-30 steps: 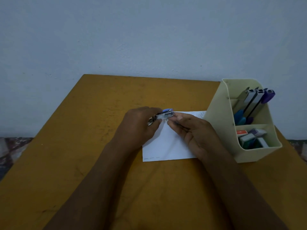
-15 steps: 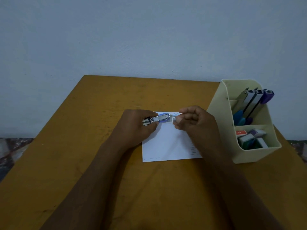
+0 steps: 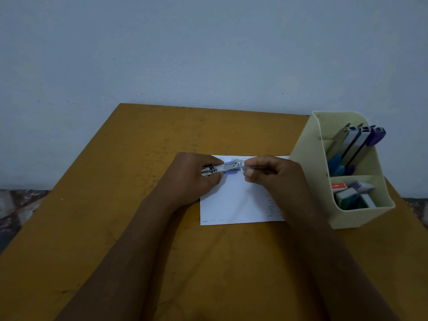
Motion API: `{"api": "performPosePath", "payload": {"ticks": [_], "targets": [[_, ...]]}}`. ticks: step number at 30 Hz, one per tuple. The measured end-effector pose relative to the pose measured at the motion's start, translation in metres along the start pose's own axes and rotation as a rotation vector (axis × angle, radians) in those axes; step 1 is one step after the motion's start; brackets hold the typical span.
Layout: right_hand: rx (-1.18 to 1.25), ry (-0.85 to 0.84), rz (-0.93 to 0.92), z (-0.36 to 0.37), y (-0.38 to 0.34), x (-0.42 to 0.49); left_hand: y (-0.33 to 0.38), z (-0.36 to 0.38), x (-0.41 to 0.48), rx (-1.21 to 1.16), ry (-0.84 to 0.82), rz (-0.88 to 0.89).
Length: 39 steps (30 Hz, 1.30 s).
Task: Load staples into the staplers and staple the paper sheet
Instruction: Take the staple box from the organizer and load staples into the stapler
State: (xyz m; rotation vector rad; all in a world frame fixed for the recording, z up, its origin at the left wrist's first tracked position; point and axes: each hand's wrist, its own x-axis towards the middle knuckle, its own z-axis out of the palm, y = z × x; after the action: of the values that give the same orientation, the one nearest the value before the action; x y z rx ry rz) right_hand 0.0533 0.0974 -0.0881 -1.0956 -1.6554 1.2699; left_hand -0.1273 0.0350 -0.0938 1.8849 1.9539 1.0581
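Pinching a short strip of staples [image 3: 245, 168] between thumb and forefinger, the right hand [image 3: 275, 179] has its grip just beside the front of the stapler [image 3: 225, 168], which the left hand [image 3: 194, 179] clasps by its rear in a closed grip, over the far edge of the paper sheet [image 3: 234, 205] on the worktop [image 3: 115, 228]. If the strip meets the metal channel tilted, it may jam or snap, scattering staples over the sheet; a stapler held only at the rear could twist away.
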Motion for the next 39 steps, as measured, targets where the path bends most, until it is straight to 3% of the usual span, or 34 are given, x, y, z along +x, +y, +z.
{"api": "performPosePath", "payload": {"ticks": [28,39], "targets": [[-0.07,0.01,-0.17,-0.001,0.0008,0.0013,0.0008,-0.0016,-0.0005,-0.01,-0.043,-0.012],[-0.233,0.003,-0.257,-0.0013,0.0035,0.0015,0.0038,-0.0042,-0.0022,-0.039,-0.114,-0.022]]}}
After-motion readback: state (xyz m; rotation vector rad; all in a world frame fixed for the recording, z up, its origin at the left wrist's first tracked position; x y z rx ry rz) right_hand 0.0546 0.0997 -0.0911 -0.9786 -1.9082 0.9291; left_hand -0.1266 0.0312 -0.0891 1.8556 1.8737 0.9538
